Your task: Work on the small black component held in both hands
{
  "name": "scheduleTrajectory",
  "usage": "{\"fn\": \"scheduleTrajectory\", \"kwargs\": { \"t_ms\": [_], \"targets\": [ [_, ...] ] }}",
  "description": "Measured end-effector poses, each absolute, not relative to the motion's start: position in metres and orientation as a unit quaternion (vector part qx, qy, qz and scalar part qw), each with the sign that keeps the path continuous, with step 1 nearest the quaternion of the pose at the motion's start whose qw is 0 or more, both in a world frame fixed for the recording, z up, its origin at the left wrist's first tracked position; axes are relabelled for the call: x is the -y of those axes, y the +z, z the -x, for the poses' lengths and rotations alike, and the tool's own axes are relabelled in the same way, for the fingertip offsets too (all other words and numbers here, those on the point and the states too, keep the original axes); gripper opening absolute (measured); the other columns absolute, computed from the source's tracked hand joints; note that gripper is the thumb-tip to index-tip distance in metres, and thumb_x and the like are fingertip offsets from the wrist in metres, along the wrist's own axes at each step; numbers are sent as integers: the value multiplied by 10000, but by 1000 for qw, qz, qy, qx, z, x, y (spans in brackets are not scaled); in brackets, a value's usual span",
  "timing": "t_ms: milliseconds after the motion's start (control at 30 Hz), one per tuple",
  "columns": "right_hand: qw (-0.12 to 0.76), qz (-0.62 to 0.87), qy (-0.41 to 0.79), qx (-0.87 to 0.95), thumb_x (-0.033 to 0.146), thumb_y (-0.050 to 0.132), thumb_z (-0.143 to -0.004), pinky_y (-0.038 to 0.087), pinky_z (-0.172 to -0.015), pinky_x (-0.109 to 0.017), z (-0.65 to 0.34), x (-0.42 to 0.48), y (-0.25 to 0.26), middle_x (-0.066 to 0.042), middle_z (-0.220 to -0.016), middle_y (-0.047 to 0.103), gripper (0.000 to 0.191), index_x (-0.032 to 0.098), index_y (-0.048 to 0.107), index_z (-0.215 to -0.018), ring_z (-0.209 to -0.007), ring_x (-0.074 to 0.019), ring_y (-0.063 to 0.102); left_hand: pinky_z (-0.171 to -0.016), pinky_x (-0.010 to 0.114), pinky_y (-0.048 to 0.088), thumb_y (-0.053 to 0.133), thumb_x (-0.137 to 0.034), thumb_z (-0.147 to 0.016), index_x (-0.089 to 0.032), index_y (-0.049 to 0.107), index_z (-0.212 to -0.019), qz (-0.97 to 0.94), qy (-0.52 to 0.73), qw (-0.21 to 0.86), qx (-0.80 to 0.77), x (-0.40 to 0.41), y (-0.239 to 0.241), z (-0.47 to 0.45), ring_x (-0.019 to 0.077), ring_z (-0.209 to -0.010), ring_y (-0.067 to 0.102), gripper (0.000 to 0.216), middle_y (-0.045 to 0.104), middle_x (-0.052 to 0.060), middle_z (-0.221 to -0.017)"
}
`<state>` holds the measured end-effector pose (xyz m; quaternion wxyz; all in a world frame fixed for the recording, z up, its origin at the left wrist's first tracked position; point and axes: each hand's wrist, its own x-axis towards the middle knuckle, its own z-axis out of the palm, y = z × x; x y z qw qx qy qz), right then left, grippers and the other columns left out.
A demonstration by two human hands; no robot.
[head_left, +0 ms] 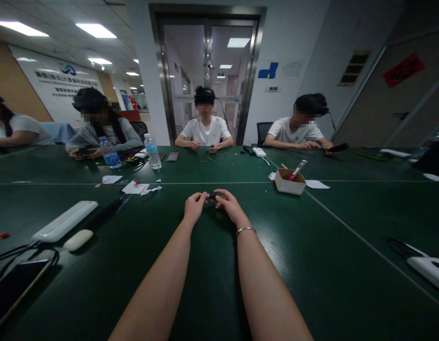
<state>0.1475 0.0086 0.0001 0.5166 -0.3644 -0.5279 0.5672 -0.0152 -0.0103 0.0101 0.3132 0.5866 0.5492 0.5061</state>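
My left hand (pixel 194 207) and my right hand (pixel 229 204) meet over the dark green table (pixel 312 265), a little past its middle. Both are closed in a pinch on a small black object (pixel 212 195) held between them, one hand at each end. It is too small to name. A silver bracelet (pixel 245 230) sits on my right wrist. Both forearms stretch forward from the near edge.
A small cardboard box (pixel 289 182) with a red-handled tool stands right of my hands. White paper scraps (pixel 135 188) lie to the left. A white case (pixel 65 220), a white oval piece (pixel 77 239) and a phone (pixel 15 286) lie near left. Several people sit across the table, with two water bottles (pixel 152 151).
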Motion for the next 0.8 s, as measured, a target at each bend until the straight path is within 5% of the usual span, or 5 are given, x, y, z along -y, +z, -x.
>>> {"fn": "scheduleTrajectory", "kwargs": {
  "t_ms": [433,800],
  "targets": [
    [497,349,564,560,358,722,-694,458,-597,-268,-148,-3,6,-9,-775,718,378,225,636,-1038,-566,-115,579,-546,272,337,423,-658,-820,-197,566,-518,-583,467,300,-594,7,5,18,142,-492,480,569,533,1,-486],
    [497,332,571,563,253,757,-647,483,-621,-264,-146,-1,7,0,-818,651,365,241,652,-997,-606,-107,553,-581,304,354,451,-515,-837,-214,543,-431,-546,439,307,-644,5,13,18,169,-495,507,513,555,23,-473]
  ]
}}
